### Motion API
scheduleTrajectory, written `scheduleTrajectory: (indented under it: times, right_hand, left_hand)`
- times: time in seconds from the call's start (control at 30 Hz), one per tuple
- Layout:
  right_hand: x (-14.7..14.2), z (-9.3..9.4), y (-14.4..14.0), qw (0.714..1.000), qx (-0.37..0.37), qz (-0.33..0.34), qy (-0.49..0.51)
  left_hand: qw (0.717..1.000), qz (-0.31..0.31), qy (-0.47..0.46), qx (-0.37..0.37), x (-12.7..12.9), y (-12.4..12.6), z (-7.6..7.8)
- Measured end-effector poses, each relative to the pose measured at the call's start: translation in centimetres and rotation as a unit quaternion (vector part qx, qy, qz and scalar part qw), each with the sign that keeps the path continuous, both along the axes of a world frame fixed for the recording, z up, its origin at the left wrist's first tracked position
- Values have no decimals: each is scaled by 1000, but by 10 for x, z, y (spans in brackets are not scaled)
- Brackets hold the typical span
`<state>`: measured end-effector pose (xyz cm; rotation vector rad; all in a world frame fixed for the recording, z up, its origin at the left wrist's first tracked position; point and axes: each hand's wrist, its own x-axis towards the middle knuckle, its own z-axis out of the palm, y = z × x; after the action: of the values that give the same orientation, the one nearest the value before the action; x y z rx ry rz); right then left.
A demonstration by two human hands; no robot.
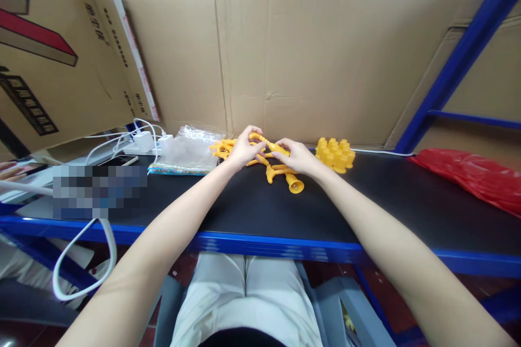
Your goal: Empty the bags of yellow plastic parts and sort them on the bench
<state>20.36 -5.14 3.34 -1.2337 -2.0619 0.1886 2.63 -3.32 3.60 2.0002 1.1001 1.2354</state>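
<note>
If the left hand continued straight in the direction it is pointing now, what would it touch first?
The left hand points forward and slightly right, and its fingers are already on the long yellow piece that both hands grip. Past it, probably the right hand, then the cardboard wall behind. Depth is hard to judge from this view.

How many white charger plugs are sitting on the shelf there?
2: one white charger plug at the shelf's back left, the other just right of it beside the clear plastic bags. More may hide behind the cables.
</note>
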Motion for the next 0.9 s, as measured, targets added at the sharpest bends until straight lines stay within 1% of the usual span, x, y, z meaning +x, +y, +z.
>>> scheduleTrajectory:
  times: [0.07,0.13,0.2,0.27,0.37,0.5,0.6,0.67,0.73,0.8,0.9]
  right_hand:
    - [6,1,2,997,49,-27,-59]
    - [10,1,3,988,91,-36,-118]
    - [12,2,2,978,118,-41,-167]
    - [12,3,-1,969,134,-52,-203]
    - [9,4,-4,960,153,-67,-226]
    - [6,3,-4,966,148,-68,-200]
    - [5,3,-4,974,134,-48,-177]
    - [4,3,-4,976,124,-28,-177]
    - [4,3,-4,975,119,-23,-187]
    - [4,3,-4,972,115,-35,-204]
    - [5,3,-2,965,105,-56,-235]
  left_hand:
    - [990,44,115,66,-5,1,-3]
    - [959,91,238,122,-9,1,-5]
    - [927,126,322,145,-10,0,-6]
    - [910,137,364,148,-9,-2,-6]
    - [898,135,389,155,-6,-4,-4]
    - [891,168,387,169,-4,-6,-2]
    - [889,196,378,168,-6,-5,-1]
    - [889,202,377,163,-7,-3,-1]
    - [888,200,380,166,-10,-1,-2]
    - [884,191,389,175,-12,2,-4]
    - [879,161,406,189,-14,5,-7]
